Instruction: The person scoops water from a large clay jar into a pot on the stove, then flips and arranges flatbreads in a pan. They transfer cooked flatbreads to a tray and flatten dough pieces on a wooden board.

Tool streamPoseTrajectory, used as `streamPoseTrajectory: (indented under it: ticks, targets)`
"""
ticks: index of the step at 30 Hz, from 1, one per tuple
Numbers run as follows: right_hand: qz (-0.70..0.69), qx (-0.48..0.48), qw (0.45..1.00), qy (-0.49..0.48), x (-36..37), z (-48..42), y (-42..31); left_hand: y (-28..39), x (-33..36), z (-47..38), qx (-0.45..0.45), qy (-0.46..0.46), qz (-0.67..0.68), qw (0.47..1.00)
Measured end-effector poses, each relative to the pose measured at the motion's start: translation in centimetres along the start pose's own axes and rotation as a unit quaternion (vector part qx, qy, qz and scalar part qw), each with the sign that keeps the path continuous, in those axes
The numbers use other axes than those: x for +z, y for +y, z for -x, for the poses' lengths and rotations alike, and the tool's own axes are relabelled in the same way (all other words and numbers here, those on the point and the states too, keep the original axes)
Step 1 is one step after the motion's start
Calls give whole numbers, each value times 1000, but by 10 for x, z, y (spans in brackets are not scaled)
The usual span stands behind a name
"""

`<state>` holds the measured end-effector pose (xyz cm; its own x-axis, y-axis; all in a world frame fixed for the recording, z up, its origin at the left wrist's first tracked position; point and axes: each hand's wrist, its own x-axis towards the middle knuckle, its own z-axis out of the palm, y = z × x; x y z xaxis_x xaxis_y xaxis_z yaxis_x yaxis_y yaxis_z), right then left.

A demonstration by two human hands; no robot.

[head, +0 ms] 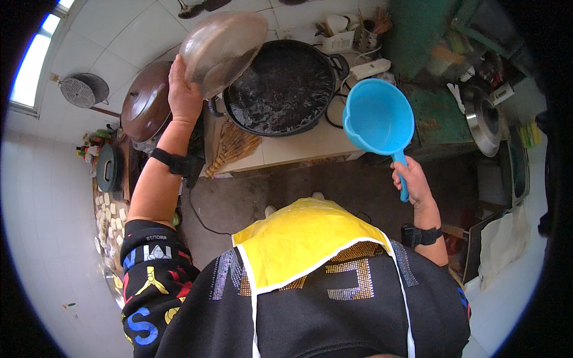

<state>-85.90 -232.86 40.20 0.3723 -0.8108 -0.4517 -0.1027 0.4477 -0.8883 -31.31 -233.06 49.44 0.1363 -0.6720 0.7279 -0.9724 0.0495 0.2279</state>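
Note:
My left hand (183,91) holds a domed, see-through lid (224,49) tilted up at the left edge of a large black two-handled pan (282,87). Dark, rippled liquid seems to lie in the pan, which sits on the tiled counter. In my right hand (414,179) is the handle of a light-blue plastic dipper (379,117), to the right of the pan and apart from it. The dipper's bowl faces the camera and shows no contents. What lies behind the lid is partly hidden.
A straw brush (233,145) lies at the counter's front left, near a brown lidded pot (145,103). Behind the dipper are a white power strip (370,69) and utensil holders (338,42). A metal lid (483,118) stands at right. A cable (201,219) crosses the floor.

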Motion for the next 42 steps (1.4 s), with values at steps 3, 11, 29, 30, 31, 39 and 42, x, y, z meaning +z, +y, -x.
streamPoseTrajectory:
  ticks: [3, 11, 29, 30, 31, 39, 42]
  targets:
    - [13, 5, 1000, -9, 3, -1, 1, 14, -6, -1, 80, 24, -32, 996]
    - [60, 24, 998, -23, 22, 8, -1, 3, -38, 26, 78, 130, -104, 983]
    - [213, 60, 890, -398, 336, 115, 141, 144, -442, 837, -722, 479, 299, 400]
    - [236, 69, 877, -412, 363, 125, 153, 193, -445, 872, -722, 422, 223, 501]
    - [249, 73, 859, -442, 388, 135, 166, 237, -443, 897, -734, 372, 124, 554]
    - [388, 97, 716, -573, 583, 233, 254, 379, -501, 957, -589, 766, 207, 154]
    - [410, 92, 637, -646, 659, 260, 298, 385, -523, 957, -542, 804, 178, 167]
